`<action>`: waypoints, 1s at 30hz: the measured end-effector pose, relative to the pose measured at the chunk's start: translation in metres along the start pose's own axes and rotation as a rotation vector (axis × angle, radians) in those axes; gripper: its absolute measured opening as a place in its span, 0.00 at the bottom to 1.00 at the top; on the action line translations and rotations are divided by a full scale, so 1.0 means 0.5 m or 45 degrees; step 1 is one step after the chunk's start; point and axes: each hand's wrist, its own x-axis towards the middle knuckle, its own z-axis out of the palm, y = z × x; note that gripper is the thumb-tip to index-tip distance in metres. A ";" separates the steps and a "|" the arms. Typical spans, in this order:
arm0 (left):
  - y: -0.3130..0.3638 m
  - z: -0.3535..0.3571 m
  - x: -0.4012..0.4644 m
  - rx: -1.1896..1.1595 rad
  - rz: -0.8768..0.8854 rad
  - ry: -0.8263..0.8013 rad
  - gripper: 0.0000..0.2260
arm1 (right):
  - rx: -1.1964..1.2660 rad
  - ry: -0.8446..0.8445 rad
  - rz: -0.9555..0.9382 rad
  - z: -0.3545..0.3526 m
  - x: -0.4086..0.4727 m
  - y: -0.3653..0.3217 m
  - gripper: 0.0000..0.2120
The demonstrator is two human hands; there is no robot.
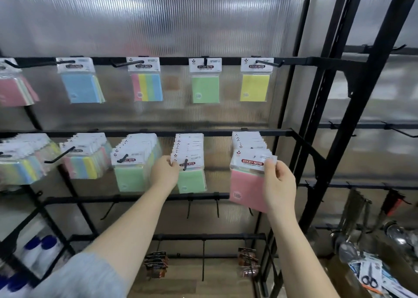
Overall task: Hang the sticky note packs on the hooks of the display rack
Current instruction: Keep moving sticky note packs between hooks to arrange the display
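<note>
Pink paper shows through the clear pack (247, 184) pinched at its header by the right hand (279, 184), hanging long-side down in front of the full stack (248, 142) at the right end of the middle rail (144, 133). Its hook is hidden behind the pack. The left hand (164, 173) pinches the front green pack (191, 173), already threaded on the neighbouring hook (186, 164) leftward.

Person, head-camera view. Two bare forearms in frame, uncovered from elbow to fingertips. Left hand (164, 173): no ring, watch or glove visible. Right hand (279, 184): likewise unadorned, nails short and plain. Sleeve (81, 277): light grey soft knit, on the left arm only, ending well back from the hand, near the elbow.
</note>
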 end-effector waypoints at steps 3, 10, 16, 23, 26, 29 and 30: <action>-0.021 0.010 -0.011 -0.081 -0.018 0.002 0.12 | 0.007 0.021 0.030 0.010 -0.011 0.002 0.17; -0.033 0.028 -0.018 -0.213 -0.075 0.034 0.12 | 0.076 0.063 0.103 0.014 -0.028 -0.006 0.16; -0.038 0.037 -0.012 -0.304 -0.164 -0.073 0.06 | 0.056 0.104 0.077 0.010 -0.033 -0.011 0.17; -0.041 0.032 -0.042 -0.402 -0.134 -0.049 0.12 | 0.087 0.092 0.097 0.006 -0.041 -0.015 0.16; -0.043 0.025 -0.060 -0.382 -0.084 -0.013 0.11 | 0.109 0.077 0.098 0.005 -0.044 -0.021 0.15; -0.044 0.013 -0.088 -0.407 -0.054 0.028 0.13 | 0.127 0.083 0.083 0.010 -0.046 -0.022 0.16; -0.045 0.008 -0.096 -0.423 -0.037 0.049 0.14 | 0.136 0.083 0.079 0.012 -0.046 -0.022 0.16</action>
